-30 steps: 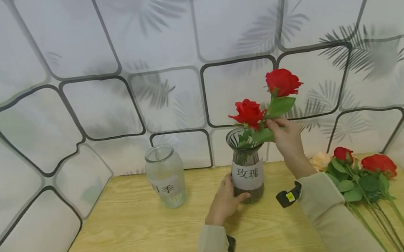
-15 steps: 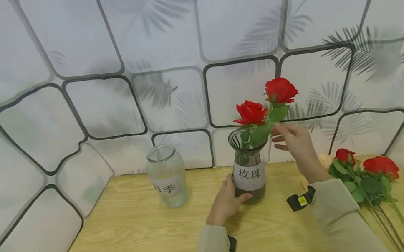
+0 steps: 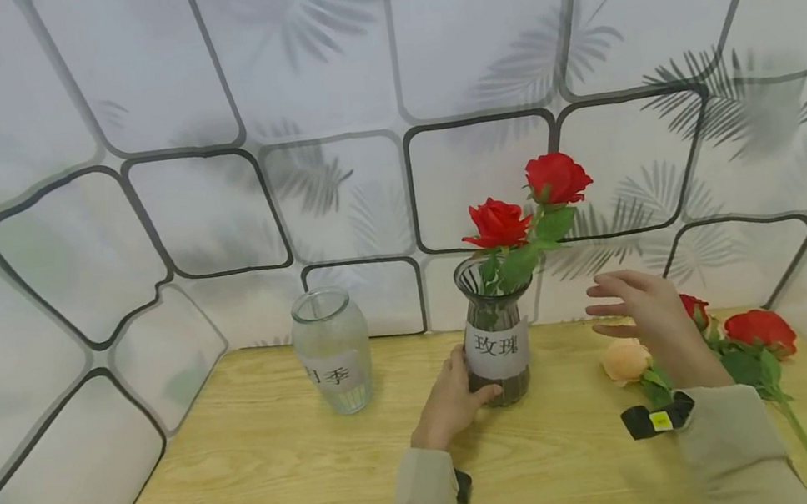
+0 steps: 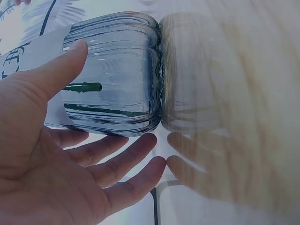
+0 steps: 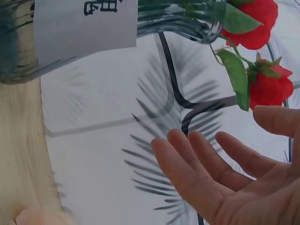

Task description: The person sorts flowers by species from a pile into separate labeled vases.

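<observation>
A smoky glass vase [image 3: 493,318] with a white paper label [image 3: 497,351] stands upright on the table. My left hand [image 3: 447,406] holds its lower part, thumb in front and fingers along the side; in the left wrist view, green stem ends show through the glass [image 4: 122,61]. Two red roses, a lower one [image 3: 498,222] and a higher one [image 3: 558,178], rise out of the vase and lean right. To the right of the vase my right hand [image 3: 658,326] hovers with spread, relaxed fingers, holding nothing. Below it lies a peach rose [image 3: 624,361], partly covered by the forearm.
A clear glass vase [image 3: 331,336], also labelled, stands on the left of the wooden table [image 3: 264,471]. More red roses, one large bloom [image 3: 761,332] among them, lie at the right under my right forearm. A patterned wall covering [image 3: 337,201] rises behind.
My right hand has let go of the higher rose and drawn away to the right, over the lying flowers. That rose now leans in the vase, slightly lower. My left hand stays put.
</observation>
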`<action>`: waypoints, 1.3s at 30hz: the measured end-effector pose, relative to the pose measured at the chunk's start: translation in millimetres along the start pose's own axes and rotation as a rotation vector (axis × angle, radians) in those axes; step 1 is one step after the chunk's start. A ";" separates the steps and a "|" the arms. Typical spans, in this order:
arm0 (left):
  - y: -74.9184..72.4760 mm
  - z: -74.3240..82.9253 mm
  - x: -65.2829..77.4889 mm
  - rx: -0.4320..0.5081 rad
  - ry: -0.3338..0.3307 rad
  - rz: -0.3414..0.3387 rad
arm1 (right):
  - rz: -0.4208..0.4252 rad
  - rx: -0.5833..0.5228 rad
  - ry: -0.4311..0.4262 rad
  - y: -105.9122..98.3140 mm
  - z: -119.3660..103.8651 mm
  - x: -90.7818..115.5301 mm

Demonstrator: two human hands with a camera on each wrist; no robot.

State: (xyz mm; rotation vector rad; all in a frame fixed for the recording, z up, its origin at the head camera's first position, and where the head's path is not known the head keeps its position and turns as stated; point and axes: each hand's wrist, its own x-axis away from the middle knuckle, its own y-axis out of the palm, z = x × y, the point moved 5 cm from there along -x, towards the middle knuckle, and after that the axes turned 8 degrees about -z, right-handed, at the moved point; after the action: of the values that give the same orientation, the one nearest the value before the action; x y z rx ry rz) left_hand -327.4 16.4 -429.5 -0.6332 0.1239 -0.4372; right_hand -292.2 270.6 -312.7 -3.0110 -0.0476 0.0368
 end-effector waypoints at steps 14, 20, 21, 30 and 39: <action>-1.0 1.6 1.3 -0.016 0.004 0.003 | -0.041 0.079 0.019 -28.1 15.7 13.0; -1.2 2.2 0.1 -0.027 0.007 0.005 | -0.044 0.091 0.005 -40.8 20.8 19.6; -1.4 2.4 0.2 -0.027 0.008 0.007 | -0.046 0.083 0.001 -43.2 21.9 20.7; -0.2 3.2 1.6 -0.016 -0.004 0.001 | -0.020 0.124 0.039 -63.6 29.0 31.2; -0.9 1.9 2.1 -0.013 -0.004 0.006 | -0.025 0.099 0.061 -79.9 34.6 41.6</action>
State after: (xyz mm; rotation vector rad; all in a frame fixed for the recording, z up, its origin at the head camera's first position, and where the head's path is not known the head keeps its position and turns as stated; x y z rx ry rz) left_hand -325.4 15.9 -427.4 -0.6461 0.1252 -0.4299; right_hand -253.9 355.6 -337.5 -2.9097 -0.0746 -0.0535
